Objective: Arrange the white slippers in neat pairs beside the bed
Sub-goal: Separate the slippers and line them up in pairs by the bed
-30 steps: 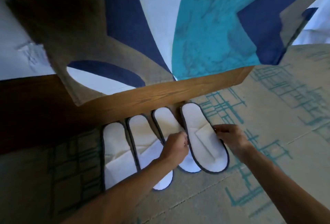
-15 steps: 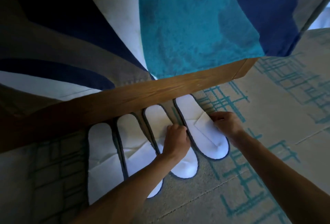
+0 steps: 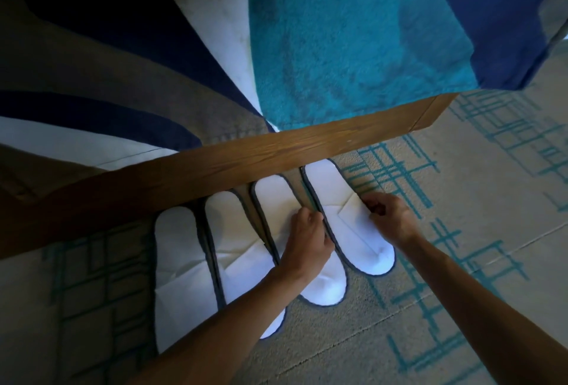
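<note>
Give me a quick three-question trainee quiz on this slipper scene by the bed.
1. How many slippers lie on the carpet?
2. True or false: the right hand is on the rightmost slipper.
3. Which slipper does the left hand rest on: A) far left, B) second from left, C) third from left?

Key: 1) four, in a row by the bed frame. 2) true. 3) C.

Matt cloth slippers; grained wooden bed frame; rough carpet
</note>
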Available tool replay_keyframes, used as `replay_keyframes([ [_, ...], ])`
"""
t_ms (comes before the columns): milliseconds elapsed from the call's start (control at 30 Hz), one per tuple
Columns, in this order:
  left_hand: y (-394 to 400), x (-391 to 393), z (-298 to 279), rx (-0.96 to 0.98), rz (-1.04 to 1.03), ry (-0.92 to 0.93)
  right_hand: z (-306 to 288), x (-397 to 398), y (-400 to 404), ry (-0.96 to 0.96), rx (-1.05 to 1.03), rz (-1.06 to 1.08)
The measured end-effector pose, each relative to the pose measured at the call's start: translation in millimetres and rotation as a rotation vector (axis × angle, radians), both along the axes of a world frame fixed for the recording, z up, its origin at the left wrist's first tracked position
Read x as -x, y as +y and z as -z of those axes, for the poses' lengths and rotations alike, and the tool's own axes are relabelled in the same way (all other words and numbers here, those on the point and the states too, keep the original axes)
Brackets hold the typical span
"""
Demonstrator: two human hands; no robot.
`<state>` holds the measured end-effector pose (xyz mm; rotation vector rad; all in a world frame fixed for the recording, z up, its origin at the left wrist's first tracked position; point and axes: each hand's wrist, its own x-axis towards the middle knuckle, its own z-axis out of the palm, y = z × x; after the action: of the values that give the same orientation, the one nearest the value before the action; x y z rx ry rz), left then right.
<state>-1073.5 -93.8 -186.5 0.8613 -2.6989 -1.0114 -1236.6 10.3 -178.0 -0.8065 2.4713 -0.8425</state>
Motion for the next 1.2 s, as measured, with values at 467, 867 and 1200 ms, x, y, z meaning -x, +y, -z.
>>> replay_keyframes([
  [467,0,-3,1,-0.011,0.016,0.011,5,-6,4,0.063,-0.028,-0.032],
  [867,-16,-4,-15,-0.199,0.049,-0.073,-18,-9,-5,-0.047,-0.111,0.03],
  [1200,-86,-107,-43,-0.13,-0.298,-0.005,-60,-81,-49,-0.094,-0.011,-0.009],
])
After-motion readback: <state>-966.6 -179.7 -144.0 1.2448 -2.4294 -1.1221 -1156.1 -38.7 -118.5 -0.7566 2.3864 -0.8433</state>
